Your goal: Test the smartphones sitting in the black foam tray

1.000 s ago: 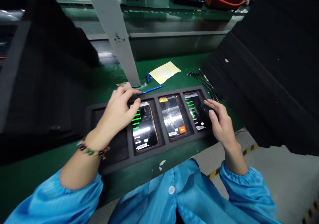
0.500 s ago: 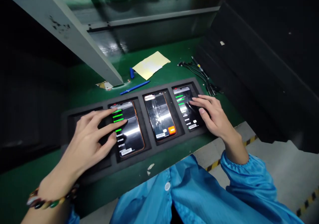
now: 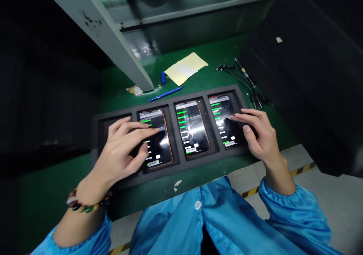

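Note:
Three lit smartphones lie face up in the slots of a dark foam tray (image 3: 177, 167). Over the left phone (image 3: 161, 145) is my left hand (image 3: 121, 147), fingers spread, its index fingertip at the screen and part of the display covered. The middle phone (image 3: 195, 128) shows green and white lines of text, with neither hand on it. My right hand (image 3: 259, 132) is open at the right phone (image 3: 225, 128), fingertips at its screen. Whether the fingertips press the glass I cannot tell. A leftmost slot of the tray is partly hidden behind my left hand.
Behind the tray lie a blue pen (image 3: 166, 94), its blue cap (image 3: 163, 77) and a yellow paper (image 3: 187, 68). Black cables (image 3: 241, 79) and another pen (image 3: 245, 73) are at the back right. A grey post (image 3: 121, 39) rises at the left; dark panels (image 3: 314, 77) stand right.
The middle phone's screen switched from one with an orange button to a list of green lines. My left index finger shifted across the left phone. The whole view moved slightly.

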### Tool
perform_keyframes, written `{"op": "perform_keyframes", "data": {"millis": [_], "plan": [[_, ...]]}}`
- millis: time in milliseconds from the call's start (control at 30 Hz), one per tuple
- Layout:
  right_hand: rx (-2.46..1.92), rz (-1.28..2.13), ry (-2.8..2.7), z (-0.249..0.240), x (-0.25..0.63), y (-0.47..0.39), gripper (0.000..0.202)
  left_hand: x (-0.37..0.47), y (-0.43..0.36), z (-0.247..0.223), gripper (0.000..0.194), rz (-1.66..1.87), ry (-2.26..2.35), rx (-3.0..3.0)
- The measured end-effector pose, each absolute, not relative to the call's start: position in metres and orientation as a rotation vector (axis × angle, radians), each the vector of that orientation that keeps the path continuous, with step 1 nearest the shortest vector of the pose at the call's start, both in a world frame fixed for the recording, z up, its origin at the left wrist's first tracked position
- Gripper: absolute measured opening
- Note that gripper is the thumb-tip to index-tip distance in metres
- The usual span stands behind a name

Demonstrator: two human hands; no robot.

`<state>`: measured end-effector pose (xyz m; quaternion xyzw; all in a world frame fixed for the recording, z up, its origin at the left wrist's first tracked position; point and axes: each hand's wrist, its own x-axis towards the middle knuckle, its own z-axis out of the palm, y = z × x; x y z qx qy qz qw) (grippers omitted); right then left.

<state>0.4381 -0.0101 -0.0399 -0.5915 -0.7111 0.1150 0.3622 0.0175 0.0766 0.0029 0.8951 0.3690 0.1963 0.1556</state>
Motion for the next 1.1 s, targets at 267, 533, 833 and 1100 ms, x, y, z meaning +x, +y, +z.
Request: {"op": "perform_keyframes", "data": {"millis": [267, 533, 833, 1100], "plan": [[-1.494, 0.233, -1.833, -0.044, 0.44, -0.012, 0.034, 0.013, 0.056, -0.006, 0.039, 0.698, 1.209, 2.563], [-1.602, 0.18, -1.924, -0.039, 0.435, -0.007, 0.036, 0.001, 0.062, -0.011, 0.04, 0.516, 1.323, 2.591], [-1.47, 0.205, -1.886, -0.042, 0.441, -0.016, 0.04, 0.0, 0.061, -0.011, 0.045, 0.557, 1.349, 2.553], [-1.384, 0.187, -1.966, -0.048, 0.443, -0.022, 0.041, -0.004, 0.051, -0.01, 0.042, 0.717, 1.264, 2.6]]}}
